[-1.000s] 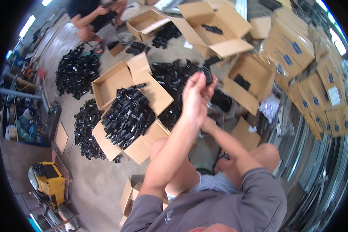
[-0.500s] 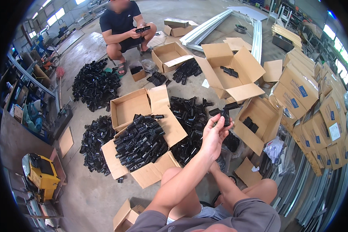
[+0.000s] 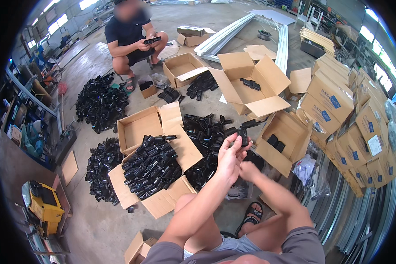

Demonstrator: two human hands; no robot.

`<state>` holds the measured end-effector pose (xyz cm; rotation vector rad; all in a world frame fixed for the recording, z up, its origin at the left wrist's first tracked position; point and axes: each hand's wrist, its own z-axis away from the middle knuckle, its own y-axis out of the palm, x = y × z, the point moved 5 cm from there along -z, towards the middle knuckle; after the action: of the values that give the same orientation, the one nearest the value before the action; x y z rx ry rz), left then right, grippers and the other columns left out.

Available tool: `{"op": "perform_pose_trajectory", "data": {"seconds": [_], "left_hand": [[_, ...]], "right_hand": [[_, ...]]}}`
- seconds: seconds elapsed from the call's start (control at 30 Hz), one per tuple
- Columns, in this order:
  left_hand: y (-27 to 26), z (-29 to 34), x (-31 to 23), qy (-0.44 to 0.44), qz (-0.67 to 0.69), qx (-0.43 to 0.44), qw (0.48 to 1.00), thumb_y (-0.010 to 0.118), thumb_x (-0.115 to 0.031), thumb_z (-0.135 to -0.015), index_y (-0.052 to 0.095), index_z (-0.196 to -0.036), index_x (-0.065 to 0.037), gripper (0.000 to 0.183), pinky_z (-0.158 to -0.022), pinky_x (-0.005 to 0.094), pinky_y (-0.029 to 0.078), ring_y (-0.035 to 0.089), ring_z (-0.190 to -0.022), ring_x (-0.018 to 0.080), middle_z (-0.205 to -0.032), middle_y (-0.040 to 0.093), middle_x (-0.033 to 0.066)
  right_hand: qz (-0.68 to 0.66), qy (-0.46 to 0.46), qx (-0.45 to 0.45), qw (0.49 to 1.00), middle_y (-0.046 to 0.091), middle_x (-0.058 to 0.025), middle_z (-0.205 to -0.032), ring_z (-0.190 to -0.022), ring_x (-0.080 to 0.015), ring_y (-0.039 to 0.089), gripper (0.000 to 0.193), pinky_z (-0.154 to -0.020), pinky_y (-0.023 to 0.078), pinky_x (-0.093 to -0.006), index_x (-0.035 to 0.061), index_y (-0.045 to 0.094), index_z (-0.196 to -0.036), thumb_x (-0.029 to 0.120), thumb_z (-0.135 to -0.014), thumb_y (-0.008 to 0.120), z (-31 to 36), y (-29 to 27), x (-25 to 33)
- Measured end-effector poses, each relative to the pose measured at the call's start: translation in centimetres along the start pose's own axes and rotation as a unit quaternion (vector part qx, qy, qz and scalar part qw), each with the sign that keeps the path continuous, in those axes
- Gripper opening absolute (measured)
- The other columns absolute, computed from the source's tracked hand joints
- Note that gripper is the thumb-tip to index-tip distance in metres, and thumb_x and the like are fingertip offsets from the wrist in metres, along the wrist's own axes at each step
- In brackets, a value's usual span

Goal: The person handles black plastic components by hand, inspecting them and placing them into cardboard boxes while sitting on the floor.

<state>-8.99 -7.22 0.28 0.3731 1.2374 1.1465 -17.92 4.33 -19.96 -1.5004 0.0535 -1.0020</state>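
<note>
My left hand grips a black bracket-like part with jutting arms, held up over the floor between the heaps and a carton. Just below it, my right hand is closed, its knuckles showing; whatever its fingers hold, if anything, is hidden. A loose heap of similar black parts lies beyond my left hand. To the right, an open carton contains a few black pieces. On the left, another open carton is piled high with black parts.
More heaps of black parts lie at left. Across from me a person crouches, holding a black part. Another open carton stands ahead. Stacked sealed cartons and long metal profiles line the right; a yellow machine stands left.
My right hand has risen from behind my left forearm to just below my left hand. The left still holds the black part. The view has shifted slightly, and my sandalled foot now shows.
</note>
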Motion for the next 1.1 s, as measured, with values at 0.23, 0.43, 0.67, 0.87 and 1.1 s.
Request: {"op": "perform_pose_trajectory", "data": {"seconds": [0.23, 0.43, 0.67, 0.87, 1.1], "left_hand": [[-0.1, 1.3, 0.5, 0.025, -0.004, -0.012, 1.000, 0.061, -0.023, -0.099, 0.053, -0.123, -0.015, 0.027, -0.071, 0.0226, 0.048, 0.068, -0.099, 0.0157, -0.113, 0.069, 0.0071], [0.6, 3.4, 2.6, 0.019, -0.036, -0.005, 0.999, 0.061, -0.021, -0.099, 0.052, -0.124, -0.014, 0.027, -0.071, 0.0233, 0.048, 0.067, -0.099, 0.0152, -0.112, 0.068, 0.0061], [0.2, 2.8, 4.5, 0.036, -0.085, -0.025, 0.995, 0.060, -0.020, -0.100, 0.052, -0.125, -0.012, 0.028, -0.072, 0.0245, 0.047, 0.065, -0.099, 0.0164, -0.112, 0.066, 0.0049], [0.7, 2.8, 6.4, 0.035, -0.100, -0.020, 0.994, 0.063, -0.019, -0.098, 0.050, -0.126, -0.010, 0.032, -0.071, 0.0247, 0.048, 0.064, -0.093, 0.0146, -0.114, 0.064, 0.0056], [1.2, 2.8, 6.3, 0.116, -0.145, 0.008, 0.983, 0.065, -0.014, -0.097, 0.047, -0.129, -0.008, 0.037, -0.068, 0.0237, 0.048, 0.060, -0.089, 0.0091, -0.105, 0.066, 0.0049]], "right_hand": [[-0.442, 0.014, -0.149, 0.884, 0.071, -0.0039, -0.086, -0.075, -0.0083, 0.063, 0.016, -0.067, 0.051, -0.0253, -0.0015, 0.068, -0.102, 0.005, -0.087, 0.071, 3.6, -17.5, 9.5], [-0.556, 0.033, -0.253, 0.791, 0.071, -0.0067, -0.093, -0.080, -0.0092, 0.066, 0.020, -0.071, 0.053, -0.0228, -0.0019, 0.066, -0.108, 0.003, -0.089, 0.070, 7.1, -19.9, 12.5], [-0.544, 0.059, -0.243, 0.801, 0.072, -0.0096, -0.097, -0.084, -0.0109, 0.068, 0.020, -0.073, 0.054, -0.0239, -0.0042, 0.065, -0.108, 0.004, -0.090, 0.070, 7.1, -18.2, 11.0], [-0.551, 0.069, -0.251, 0.793, 0.072, -0.0074, -0.085, -0.079, -0.0103, 0.067, 0.017, -0.072, 0.053, -0.0234, -0.0027, 0.070, -0.096, 0.003, -0.082, 0.078, 7.2, -16.9, 9.8], [-0.619, 0.044, -0.289, 0.729, 0.073, -0.0102, -0.089, -0.078, -0.0111, 0.068, 0.017, -0.071, 0.054, -0.0241, -0.0033, 0.071, -0.096, -0.001, -0.081, 0.078, 7.8, -17.9, 10.1]]}}
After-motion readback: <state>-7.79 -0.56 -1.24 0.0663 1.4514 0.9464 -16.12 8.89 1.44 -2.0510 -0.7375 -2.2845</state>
